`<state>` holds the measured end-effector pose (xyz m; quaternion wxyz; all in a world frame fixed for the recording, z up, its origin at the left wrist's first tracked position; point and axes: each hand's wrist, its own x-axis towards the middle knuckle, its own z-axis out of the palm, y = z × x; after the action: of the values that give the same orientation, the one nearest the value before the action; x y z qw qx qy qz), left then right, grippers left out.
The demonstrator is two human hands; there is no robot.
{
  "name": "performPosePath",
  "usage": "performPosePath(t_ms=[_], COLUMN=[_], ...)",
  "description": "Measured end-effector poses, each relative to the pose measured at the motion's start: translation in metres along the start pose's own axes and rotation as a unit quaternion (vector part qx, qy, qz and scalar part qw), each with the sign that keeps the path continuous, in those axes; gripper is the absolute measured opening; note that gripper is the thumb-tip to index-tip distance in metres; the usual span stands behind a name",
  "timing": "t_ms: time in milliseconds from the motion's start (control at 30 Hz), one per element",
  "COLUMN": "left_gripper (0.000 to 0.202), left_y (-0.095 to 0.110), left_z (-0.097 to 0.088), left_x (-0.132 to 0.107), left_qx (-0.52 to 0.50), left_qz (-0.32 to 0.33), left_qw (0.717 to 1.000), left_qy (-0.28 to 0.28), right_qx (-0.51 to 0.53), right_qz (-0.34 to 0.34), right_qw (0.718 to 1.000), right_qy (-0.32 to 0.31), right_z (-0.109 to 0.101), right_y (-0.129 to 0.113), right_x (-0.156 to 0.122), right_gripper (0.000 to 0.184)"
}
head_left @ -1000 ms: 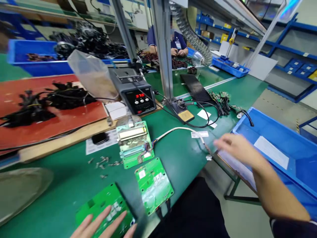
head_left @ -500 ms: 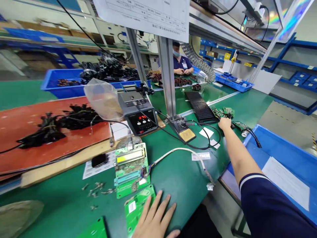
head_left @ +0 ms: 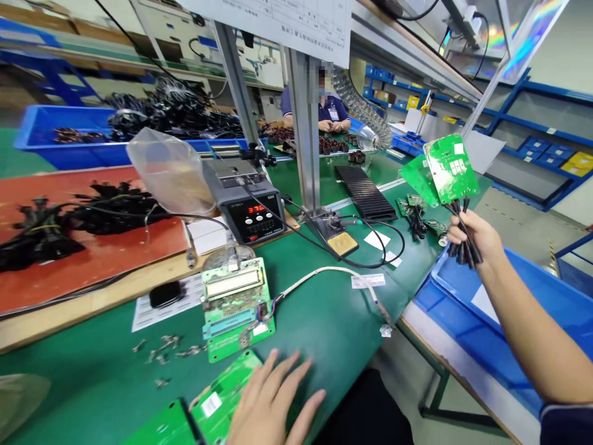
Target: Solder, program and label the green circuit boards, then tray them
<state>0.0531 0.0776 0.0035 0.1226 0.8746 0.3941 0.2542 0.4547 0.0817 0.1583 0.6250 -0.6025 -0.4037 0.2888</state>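
My right hand [head_left: 479,238] is raised over the blue bin, closed around the black cables [head_left: 464,247] of some green circuit boards [head_left: 451,170], which stand up above the fist. My left hand [head_left: 271,398] lies with fingers spread at the near edge of the bench, partly over a green circuit board [head_left: 227,392] with a white label. Beside that one is another green board [head_left: 157,426], cut off by the bottom of the view. Just beyond the left hand sits a green test board [head_left: 238,312] with a display, a blue socket and a white cable [head_left: 319,271].
A soldering station [head_left: 252,213] stands behind the test board, with its iron stand [head_left: 340,238] to the right. More boards with cables [head_left: 417,216] lie near the blue bin [head_left: 523,296]. Small metal parts [head_left: 169,343] are scattered at left. A co-worker [head_left: 331,114] sits across the bench.
My right hand has lifted circuit boards by their cables from the pile, up and to the right. The left hand shifted slightly left in view; the camera has turned a little.
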Motion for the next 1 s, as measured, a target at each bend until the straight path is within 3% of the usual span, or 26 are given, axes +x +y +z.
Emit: performPosePath(t_ms=[100, 167, 233, 300, 367, 467, 533, 800, 1000], left_gripper=[0.040, 0.048, 0.054, 0.052, 0.042, 0.028, 0.027, 0.025, 0.025], left_y=[0.039, 0.065, 0.085, 0.095, 0.098, 0.095, 0.092, 0.080, 0.074], left_z=[-0.022, -0.035, -0.043, -0.045, -0.044, -0.041, -0.039, -0.041, -0.042], left_x=[0.032, 0.051, 0.064, 0.068, 0.065, 0.054, 0.046, 0.029, 0.020], left_qx=[-0.215, -0.369, -0.494, -0.568, -0.596, -0.599, -0.600, -0.589, -0.586], left_qz=[-0.085, -0.134, -0.184, -0.227, -0.262, -0.297, -0.313, -0.352, -0.354], left_qw=[0.972, 0.917, 0.847, 0.790, 0.759, 0.743, 0.735, 0.725, 0.728], left_qy=[-0.045, -0.069, -0.072, -0.035, 0.012, 0.041, 0.044, 0.059, 0.040], right_qx=[0.068, 0.119, 0.249, 0.327, 0.362, 0.382, 0.366, 0.349, 0.375], right_qz=[-0.009, -0.003, 0.032, 0.067, 0.100, 0.147, 0.179, 0.198, 0.186], right_qw=[0.996, 0.988, 0.955, 0.922, 0.901, 0.886, 0.893, 0.914, 0.902], right_qy=[-0.055, -0.095, -0.159, -0.195, -0.216, -0.216, -0.194, -0.058, -0.106], right_z=[0.021, 0.044, 0.069, 0.091, 0.108, 0.123, 0.128, 0.122, 0.111], right_y=[0.007, 0.022, 0.040, 0.057, 0.070, 0.082, 0.088, 0.108, 0.101], right_x=[-0.068, -0.107, -0.139, -0.165, -0.185, -0.204, -0.212, -0.221, -0.213], right_gripper=[0.024, 0.025, 0.019, 0.014, 0.013, 0.013, 0.014, 0.029, 0.021])
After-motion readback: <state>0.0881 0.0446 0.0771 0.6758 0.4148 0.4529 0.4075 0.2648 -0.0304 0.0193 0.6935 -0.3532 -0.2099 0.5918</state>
